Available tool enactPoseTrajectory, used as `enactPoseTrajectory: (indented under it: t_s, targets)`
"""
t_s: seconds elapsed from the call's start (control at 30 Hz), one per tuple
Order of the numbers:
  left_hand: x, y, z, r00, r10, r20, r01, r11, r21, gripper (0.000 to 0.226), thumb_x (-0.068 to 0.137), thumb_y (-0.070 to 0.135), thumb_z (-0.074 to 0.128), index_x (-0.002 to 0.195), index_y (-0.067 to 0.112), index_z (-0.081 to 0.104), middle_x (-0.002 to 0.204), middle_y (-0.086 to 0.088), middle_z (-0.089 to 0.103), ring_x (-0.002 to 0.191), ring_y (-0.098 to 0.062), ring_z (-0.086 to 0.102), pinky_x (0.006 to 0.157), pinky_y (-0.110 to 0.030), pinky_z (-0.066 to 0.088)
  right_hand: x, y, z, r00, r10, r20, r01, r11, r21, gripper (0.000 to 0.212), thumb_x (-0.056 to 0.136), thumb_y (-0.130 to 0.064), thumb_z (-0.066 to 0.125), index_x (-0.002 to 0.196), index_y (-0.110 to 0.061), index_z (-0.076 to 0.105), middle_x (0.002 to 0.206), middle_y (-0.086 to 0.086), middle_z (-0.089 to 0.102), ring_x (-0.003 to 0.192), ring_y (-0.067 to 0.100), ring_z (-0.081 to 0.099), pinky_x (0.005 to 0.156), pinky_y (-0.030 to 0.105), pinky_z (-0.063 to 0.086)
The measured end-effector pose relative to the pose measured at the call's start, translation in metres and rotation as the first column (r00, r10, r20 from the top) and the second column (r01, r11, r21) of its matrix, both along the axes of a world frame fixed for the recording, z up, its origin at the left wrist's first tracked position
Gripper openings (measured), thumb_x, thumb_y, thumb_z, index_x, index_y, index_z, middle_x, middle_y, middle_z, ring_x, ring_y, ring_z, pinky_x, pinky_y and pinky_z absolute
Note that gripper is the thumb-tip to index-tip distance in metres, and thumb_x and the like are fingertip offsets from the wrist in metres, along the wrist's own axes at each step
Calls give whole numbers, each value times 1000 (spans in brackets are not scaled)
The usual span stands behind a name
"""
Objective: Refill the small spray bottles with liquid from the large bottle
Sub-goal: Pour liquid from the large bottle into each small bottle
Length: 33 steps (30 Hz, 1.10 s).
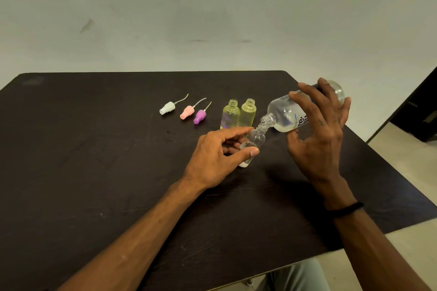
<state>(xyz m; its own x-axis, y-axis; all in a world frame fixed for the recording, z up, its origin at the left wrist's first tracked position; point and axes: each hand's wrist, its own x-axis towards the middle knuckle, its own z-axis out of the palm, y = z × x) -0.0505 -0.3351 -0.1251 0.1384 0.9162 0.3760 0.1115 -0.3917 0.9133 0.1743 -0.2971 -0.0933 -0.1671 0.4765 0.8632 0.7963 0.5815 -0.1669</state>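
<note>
My right hand (316,130) grips the large clear bottle (283,113), tipped down to the left, its open neck against the mouth of a small clear bottle (256,138). My left hand (220,158) holds that small bottle, tilted, between thumb and fingers just above the table; a little liquid lies in its lower part. Two small yellowish bottles (230,114) (248,111) stand uncapped and upright just behind my left hand. Three spray caps with dip tubes lie in a row to their left: white (167,108), pink (187,112) and purple (200,117).
Everything sits on a dark table (94,160) against a pale wall. The table's right edge runs close behind my right hand, with pale floor beyond it. A black band circles my right wrist (345,210).
</note>
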Motion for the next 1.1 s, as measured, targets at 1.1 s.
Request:
enactPoseTrajectory:
  t_s: [1.1]
  targets:
    - [0, 0, 1, 1000, -2, -3, 2, 1000, 7, 43, 84, 24, 88, 123, 36, 73, 101, 12, 76, 87, -8, 72, 83, -20, 60, 0, 2, 2, 1000, -15, 27, 14, 999, 48, 73, 67, 17, 73, 134, -11, 67, 148, 10, 59, 154, 34, 36, 120, 77, 9]
